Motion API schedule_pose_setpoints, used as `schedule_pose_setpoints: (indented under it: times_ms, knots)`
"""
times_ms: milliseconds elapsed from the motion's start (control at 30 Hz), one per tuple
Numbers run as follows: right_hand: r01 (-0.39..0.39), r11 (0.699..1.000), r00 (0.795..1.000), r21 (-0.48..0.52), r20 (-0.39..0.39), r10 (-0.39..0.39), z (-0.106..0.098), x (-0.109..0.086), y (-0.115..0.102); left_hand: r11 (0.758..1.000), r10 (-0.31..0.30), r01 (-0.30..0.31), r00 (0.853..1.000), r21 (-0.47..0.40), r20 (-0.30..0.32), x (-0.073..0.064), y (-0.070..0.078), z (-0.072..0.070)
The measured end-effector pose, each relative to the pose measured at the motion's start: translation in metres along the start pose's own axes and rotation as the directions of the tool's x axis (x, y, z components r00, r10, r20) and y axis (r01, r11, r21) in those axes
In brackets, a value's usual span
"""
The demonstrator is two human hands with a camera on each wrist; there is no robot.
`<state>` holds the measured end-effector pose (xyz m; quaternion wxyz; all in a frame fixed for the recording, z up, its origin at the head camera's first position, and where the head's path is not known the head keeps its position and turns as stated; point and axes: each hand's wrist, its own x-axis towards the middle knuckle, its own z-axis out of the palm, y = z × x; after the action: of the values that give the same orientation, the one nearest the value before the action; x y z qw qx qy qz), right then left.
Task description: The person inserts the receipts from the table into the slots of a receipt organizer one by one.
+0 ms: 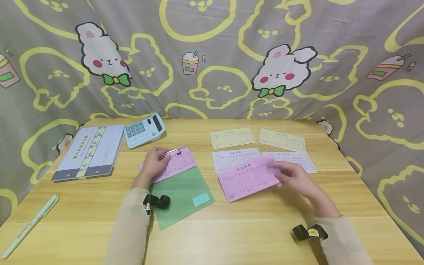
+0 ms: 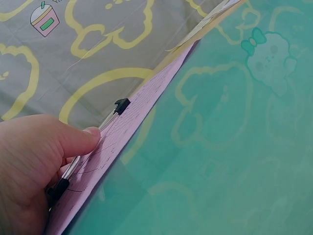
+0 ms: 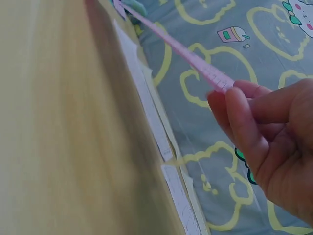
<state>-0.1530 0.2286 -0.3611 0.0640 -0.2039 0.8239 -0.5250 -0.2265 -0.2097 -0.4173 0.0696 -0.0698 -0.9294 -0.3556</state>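
Clipboard (image 1: 180, 202), green, sits before me on the table (image 1: 251, 232); my left hand (image 1: 154, 162) grips its clip (image 1: 173, 151), one pink slip (image 1: 179, 163) beneath. My right hand (image 1: 295, 179) pinches another pink slip (image 1: 246, 179), right of the clipboard, partly covering white slips (image 1: 236, 157).

Six printed slips can be counted — two pink slips (image 1: 246, 179), two white slips (image 1: 228, 159) and two cream slips (image 1: 233, 138). One clipboard (image 1: 180, 189) is seen, fitted with one clip (image 1: 173, 151) and marked by one blue label (image 1: 201, 199). One calculator (image 1: 142, 133), one pen (image 1: 30, 227) and two wrist cameras (image 1: 156, 201) are also counted; one ledger cover (image 1: 107, 147) is shown — further volumes beneath cannot be told.
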Motion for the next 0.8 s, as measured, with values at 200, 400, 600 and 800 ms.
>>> schedule_pose_setpoints:
  times_ms: [200, 400, 600, 800]
  knots:
    - [0.002, 0.994, 1.000, 0.108, 0.020, -0.004, 0.007, 0.017, -0.005, 1.000, -0.001, 0.001, 1.000, -0.006, 0.002, 0.000, -0.001, 0.000]
    - [0.002, 0.979, 1.000, 0.204, 0.030, -0.008, 0.031, 0.042, -0.010, 1.000, 0.000, 0.000, 1.000, -0.010, 0.012, 0.001, -0.001, -0.001]
    - [0.008, 0.978, 0.996, 0.210, 0.081, -0.026, 0.064, 0.066, -0.007, 1.000, 0.005, -0.005, 1.000, -0.007, 0.008, 0.001, -0.001, -0.001]
    - [-0.045, 0.978, 0.993, 0.203, 0.120, 0.020, 0.091, 0.082, -0.007, 1.000, -0.008, 0.008, 1.000, -0.010, 0.008, 0.000, 0.000, 0.000]
